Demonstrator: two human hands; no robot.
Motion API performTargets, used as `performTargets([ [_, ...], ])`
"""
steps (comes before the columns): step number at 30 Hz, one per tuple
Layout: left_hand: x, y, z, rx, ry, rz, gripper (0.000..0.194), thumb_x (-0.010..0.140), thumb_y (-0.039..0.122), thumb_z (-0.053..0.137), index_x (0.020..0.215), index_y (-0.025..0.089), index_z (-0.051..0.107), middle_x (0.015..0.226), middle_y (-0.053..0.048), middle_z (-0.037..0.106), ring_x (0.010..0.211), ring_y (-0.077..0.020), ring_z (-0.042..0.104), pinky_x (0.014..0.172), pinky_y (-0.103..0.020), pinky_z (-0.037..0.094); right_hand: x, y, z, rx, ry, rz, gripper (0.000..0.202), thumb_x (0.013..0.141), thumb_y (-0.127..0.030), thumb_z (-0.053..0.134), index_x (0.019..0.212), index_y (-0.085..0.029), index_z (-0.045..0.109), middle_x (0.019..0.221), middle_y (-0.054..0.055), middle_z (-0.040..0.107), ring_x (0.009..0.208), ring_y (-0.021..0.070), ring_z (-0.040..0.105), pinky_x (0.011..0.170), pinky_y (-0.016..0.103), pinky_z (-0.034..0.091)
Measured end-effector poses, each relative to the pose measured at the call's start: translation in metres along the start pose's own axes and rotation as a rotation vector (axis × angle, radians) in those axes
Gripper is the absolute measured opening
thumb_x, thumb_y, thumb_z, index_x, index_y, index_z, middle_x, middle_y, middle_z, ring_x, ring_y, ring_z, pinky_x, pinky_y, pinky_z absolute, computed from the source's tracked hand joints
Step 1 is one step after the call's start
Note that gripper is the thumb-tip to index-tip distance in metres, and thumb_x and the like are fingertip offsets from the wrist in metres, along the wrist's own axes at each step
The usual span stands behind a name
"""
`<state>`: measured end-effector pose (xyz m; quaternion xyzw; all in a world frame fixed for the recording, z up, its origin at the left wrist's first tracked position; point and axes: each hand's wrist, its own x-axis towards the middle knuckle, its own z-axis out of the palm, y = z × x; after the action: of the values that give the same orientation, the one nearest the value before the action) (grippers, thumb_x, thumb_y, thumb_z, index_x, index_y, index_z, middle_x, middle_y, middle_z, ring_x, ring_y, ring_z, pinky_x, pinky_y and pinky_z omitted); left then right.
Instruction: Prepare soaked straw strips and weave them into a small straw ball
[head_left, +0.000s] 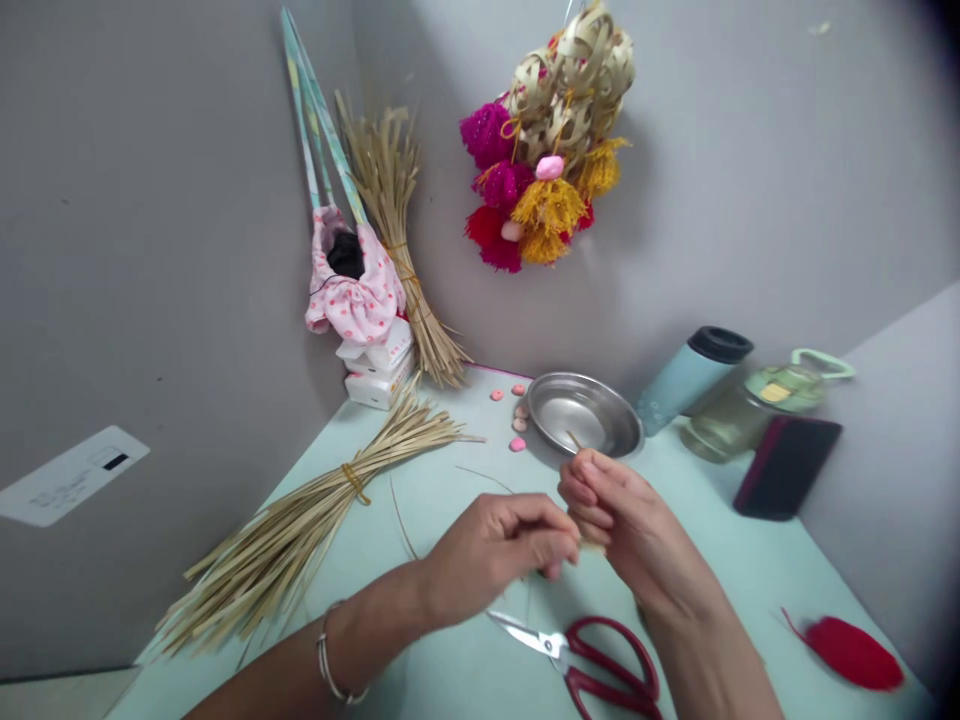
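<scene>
Over the middle of the table, my left hand (510,548) has its fingers pinched together beside the other hand; what it grips is too small to make out. My right hand (619,520) is closed on a thin straw strip (575,440), whose tip sticks up above the fingers. Red-handled scissors (559,648) lie below the hands, blades towards the left. A tied bundle of straw strips (300,520) rests on the table to the left. Thin loose strands lie near my left wrist.
Behind the hands is a metal bowl (585,412) with several pink pieces (517,444) beside it. A blue tumbler (694,375), a green bottle (750,405), a phone (787,467) and a red tassel (855,652) are on the right. Woven ornaments (570,90) hang above.
</scene>
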<state>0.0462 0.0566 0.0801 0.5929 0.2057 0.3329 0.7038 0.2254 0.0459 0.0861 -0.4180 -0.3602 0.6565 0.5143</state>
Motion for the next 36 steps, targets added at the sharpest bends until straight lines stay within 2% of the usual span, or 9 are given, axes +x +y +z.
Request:
performTargets([
  [4, 0.006, -0.007, -0.006, -0.453, 0.109, -0.104, 0.019, 0.088, 0.032, 0.066, 0.082, 0.015, 0.062, 0.087, 0.001, 0.058, 0.05, -0.0008, 0.025, 0.049, -0.019, 0.019, 0.003, 0.005, 0.008, 0.005, 0.045, -0.066, 0.028, 0.087, -0.039, 0.07, 0.075, -0.018, 0.055, 0.07, -0.004, 0.047, 0.051, 0.0049, 0.028, 0.044, 0.017, 0.026],
  [8, 0.01, -0.009, -0.015, -0.629, 0.183, -0.117, 0.016, 0.089, 0.028, 0.067, 0.085, 0.013, 0.062, 0.094, -0.001, 0.059, 0.046, 0.0017, 0.017, 0.045, -0.018, 0.013, -0.001, 0.006, 0.015, -0.101, 0.108, -0.154, 0.025, 0.088, -0.043, 0.067, 0.083, -0.021, 0.057, 0.073, -0.002, 0.053, 0.053, 0.0082, 0.04, 0.048, 0.021, 0.036],
  [13, 0.011, -0.007, -0.022, -0.633, 0.303, -0.093, 0.019, 0.087, 0.028, 0.068, 0.085, 0.011, 0.063, 0.096, -0.003, 0.061, 0.047, 0.0012, 0.016, 0.043, -0.018, 0.011, -0.013, 0.009, 0.019, -0.846, 0.27, -0.634, 0.008, 0.094, -0.029, 0.06, 0.097, -0.025, 0.065, 0.075, -0.001, 0.054, 0.058, 0.012, 0.049, 0.054, 0.024, 0.041],
  [16, 0.011, -0.007, -0.018, -0.613, 0.321, -0.083, 0.022, 0.086, 0.031, 0.07, 0.086, 0.01, 0.063, 0.088, -0.002, 0.059, 0.047, 0.0002, 0.015, 0.043, -0.019, 0.011, -0.014, 0.021, 0.022, -1.276, 0.271, -0.886, 0.019, 0.095, -0.02, 0.056, 0.111, -0.023, 0.066, 0.079, 0.001, 0.054, 0.059, 0.0119, 0.052, 0.055, 0.024, 0.043],
  [20, 0.011, -0.013, -0.013, -0.553, 0.32, -0.094, 0.026, 0.085, 0.036, 0.069, 0.084, 0.011, 0.061, 0.063, 0.006, 0.042, 0.047, -0.0025, 0.012, 0.045, -0.022, 0.009, -0.009, 0.033, 0.023, -1.589, 0.384, -0.91, 0.014, 0.097, -0.024, 0.053, 0.105, -0.023, 0.065, 0.074, -0.001, 0.048, 0.049, 0.0097, 0.046, 0.045, 0.023, 0.035],
  [24, 0.014, -0.018, -0.018, -0.308, 0.363, -0.047, 0.026, 0.088, 0.039, 0.064, 0.085, 0.013, 0.059, 0.067, 0.005, 0.049, 0.047, -0.0036, 0.017, 0.046, -0.022, 0.013, -0.013, 0.021, 0.029, -1.368, 0.237, -0.736, 0.01, 0.093, -0.022, 0.053, 0.089, -0.023, 0.061, 0.088, 0.002, 0.055, 0.056, 0.01, 0.049, 0.051, 0.022, 0.041],
  [28, 0.013, -0.018, -0.025, 0.142, 0.365, 0.114, 0.024, 0.093, 0.039, 0.057, 0.085, 0.016, 0.06, 0.081, 0.0, 0.06, 0.061, -0.0083, 0.044, 0.059, -0.021, 0.034, -0.026, 0.0, 0.038, -0.987, 0.095, -0.5, 0.018, 0.088, -0.023, 0.055, 0.07, -0.021, 0.056, 0.104, 0.006, 0.061, 0.062, 0.0111, 0.05, 0.059, 0.026, 0.046],
  [31, 0.01, -0.02, -0.026, 0.486, 0.327, 0.192, 0.021, 0.096, 0.033, 0.052, 0.087, 0.019, 0.065, 0.082, -0.002, 0.061, 0.074, -0.0133, 0.053, 0.07, -0.024, 0.039, -0.031, -0.006, 0.037, -0.642, -0.021, -0.253, 0.021, 0.085, -0.03, 0.06, 0.067, -0.02, 0.055, 0.084, 0.005, 0.064, 0.059, 0.0123, 0.049, 0.055, 0.026, 0.042],
  [36, 0.002, -0.016, -0.017, 0.764, -0.014, 0.163, 0.02, 0.096, 0.028, 0.053, 0.093, 0.026, 0.073, 0.088, -0.002, 0.065, 0.075, -0.0145, 0.059, 0.072, -0.025, 0.041, -0.023, -0.01, 0.021, -0.229, 0.011, -0.064, 0.028, 0.084, -0.035, 0.064, 0.066, -0.02, 0.049, 0.061, -0.004, 0.043, 0.05, 0.0086, 0.032, 0.046, 0.023, 0.03],
])
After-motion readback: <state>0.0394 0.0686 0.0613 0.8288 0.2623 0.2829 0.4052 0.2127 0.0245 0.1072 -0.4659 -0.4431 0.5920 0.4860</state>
